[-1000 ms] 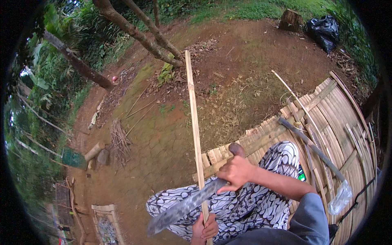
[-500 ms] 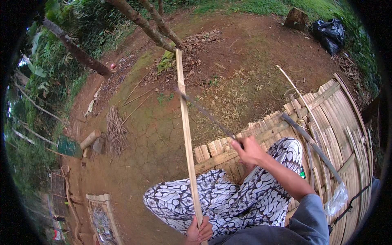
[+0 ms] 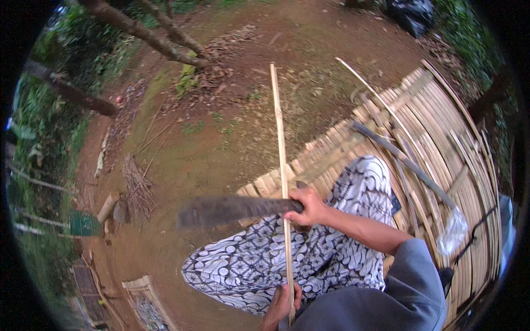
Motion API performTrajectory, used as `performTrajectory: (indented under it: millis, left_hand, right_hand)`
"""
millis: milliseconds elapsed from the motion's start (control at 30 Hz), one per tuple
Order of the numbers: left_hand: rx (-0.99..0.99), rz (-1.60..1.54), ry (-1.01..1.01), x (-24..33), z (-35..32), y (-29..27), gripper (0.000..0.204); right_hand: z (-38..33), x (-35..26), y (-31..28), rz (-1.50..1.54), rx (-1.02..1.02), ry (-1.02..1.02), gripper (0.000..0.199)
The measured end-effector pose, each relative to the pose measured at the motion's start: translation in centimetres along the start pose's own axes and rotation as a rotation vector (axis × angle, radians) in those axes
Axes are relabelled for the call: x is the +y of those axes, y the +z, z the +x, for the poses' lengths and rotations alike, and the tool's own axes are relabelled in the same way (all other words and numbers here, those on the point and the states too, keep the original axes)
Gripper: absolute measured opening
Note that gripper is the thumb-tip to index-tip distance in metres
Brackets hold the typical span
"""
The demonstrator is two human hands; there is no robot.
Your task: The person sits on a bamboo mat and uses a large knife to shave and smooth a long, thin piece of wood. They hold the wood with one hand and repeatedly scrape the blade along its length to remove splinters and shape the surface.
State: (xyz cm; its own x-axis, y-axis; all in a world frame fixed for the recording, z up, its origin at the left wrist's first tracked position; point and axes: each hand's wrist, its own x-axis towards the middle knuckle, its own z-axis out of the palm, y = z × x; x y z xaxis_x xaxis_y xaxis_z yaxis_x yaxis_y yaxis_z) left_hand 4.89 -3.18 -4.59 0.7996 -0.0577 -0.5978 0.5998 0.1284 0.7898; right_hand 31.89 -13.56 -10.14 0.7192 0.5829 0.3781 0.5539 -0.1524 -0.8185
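Low in front of my body, my left hand [image 3: 284, 302] is closed around the near end of a long, thin bamboo strip [image 3: 280, 127]. The strip points away from me, above my lap. My right hand [image 3: 311, 207] grips the dark handle of a machete [image 3: 237, 212], whose broad blade extends to the left across the strip and is smeared by motion. The strip passes right beside the fingers of my right hand; whether they touch it I cannot tell. Patterned white and dark trousers [image 3: 237, 270] cover my folded legs below.
I sit on a bamboo slat platform [image 3: 430, 105]. On its right lie a long grey rod [image 3: 406, 160], a clear plastic bag [image 3: 452, 229] and several loose bamboo strips. Beyond it are curled shavings, tree trunks [image 3: 138, 30], a stick bundle [image 3: 138, 185] and a black bag [image 3: 411, 16].
The machete has swung from pointing far-left to lying leftward across the strip, its broad side now showing. My right hand has come nearer the strip, which has turned edge-on and shifted right.
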Motion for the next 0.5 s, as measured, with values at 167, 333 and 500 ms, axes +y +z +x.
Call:
performTrajectory:
  millis: [167, 333, 500]
  left_hand:
    - [0.078, 0.081, 0.014, 0.1, -0.1, 1.1, 0.068]
    - [0.068, 0.094, 0.012, 0.1, 0.0, 0.8, 0.070]
    - [0.122, 0.033, 0.160, 1.4, 2.1, 1.7, 0.070]
  right_hand:
    - [0.6, -0.5, -1.0, 0.252, 0.125, -0.003, 0.039]
    - [0.4, -1.3, -1.8, 0.329, 0.176, 0.018, 0.041]
    - [-0.3, -1.2, -1.6, 0.346, 0.166, -0.006, 0.039]
